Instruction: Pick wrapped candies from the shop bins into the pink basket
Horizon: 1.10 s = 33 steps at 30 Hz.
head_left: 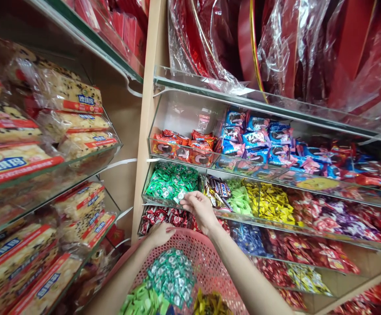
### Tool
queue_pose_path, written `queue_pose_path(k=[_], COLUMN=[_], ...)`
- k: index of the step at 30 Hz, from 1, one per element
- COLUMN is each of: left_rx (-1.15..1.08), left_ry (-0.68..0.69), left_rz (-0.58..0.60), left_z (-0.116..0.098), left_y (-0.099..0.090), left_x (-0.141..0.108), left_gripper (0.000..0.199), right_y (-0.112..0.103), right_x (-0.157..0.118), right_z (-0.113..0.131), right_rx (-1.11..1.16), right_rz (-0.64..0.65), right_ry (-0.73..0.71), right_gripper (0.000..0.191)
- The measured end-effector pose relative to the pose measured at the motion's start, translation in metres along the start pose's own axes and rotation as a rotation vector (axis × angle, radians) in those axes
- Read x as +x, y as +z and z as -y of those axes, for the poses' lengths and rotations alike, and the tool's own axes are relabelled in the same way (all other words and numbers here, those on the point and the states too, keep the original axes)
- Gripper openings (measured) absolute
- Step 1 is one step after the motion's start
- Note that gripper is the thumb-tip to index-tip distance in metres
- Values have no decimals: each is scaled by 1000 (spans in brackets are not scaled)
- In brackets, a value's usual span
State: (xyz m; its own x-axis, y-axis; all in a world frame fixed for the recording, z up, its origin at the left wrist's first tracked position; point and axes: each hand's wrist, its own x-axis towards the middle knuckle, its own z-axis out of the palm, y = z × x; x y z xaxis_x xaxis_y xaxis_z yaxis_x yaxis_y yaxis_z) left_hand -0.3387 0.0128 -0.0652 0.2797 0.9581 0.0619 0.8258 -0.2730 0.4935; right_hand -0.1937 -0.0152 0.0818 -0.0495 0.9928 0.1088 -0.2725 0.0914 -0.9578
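My right hand (200, 211) is raised at the front lip of a shelf bin, its fingers pinched on a small green-and-white wrapped candy (181, 197). Behind it, green wrapped candies (170, 176) fill that bin. My left hand (160, 235) is closed over the far rim of a pink perforated plastic basket (214, 258); some of its fingers are hidden. Inside the basket lie a pile of teal-green candies (172, 275), light green packets (144, 299) and yellow-gold candies (210, 304).
Right of the green bin are brown snack bars (217, 190), light green packets and yellow candies (270, 201). Blue snack packs (257, 138) sit one shelf higher, behind a clear glass edge (242, 165). At left, glass shelves hold wrapped pastry bars (75, 94). A wooden post (143, 131) divides the shelving.
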Motion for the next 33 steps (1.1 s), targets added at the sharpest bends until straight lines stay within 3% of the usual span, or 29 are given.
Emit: queue_pose_path(k=[5, 9, 13, 17, 23, 33], left_rx=[18, 18, 15, 21, 49, 46], left_ry=[-37, -28, -21, -18, -1, -28], left_rz=[32, 23, 28, 28, 14, 20], left_z=[-9, -12, -11, -10, -6, -7], left_y=[-7, -10, -9, -8, -4, -5], left_x=[-4, -6, -6, -4, -1, -2], left_gripper=[35, 37, 37, 34, 32, 31], right_y=[-28, -52, -62, -62, -54, -24], right_x=[-32, -42, -48, -52, -43, -23], right_z=[-22, -49, -72, -93, -131, -167], right_rx=[116, 161, 187, 94, -374, -563], right_rz=[8, 13, 28, 47, 42, 25], right_ry=[140, 260, 316, 378, 574, 623], right_gripper=[36, 25, 21, 16, 11, 24])
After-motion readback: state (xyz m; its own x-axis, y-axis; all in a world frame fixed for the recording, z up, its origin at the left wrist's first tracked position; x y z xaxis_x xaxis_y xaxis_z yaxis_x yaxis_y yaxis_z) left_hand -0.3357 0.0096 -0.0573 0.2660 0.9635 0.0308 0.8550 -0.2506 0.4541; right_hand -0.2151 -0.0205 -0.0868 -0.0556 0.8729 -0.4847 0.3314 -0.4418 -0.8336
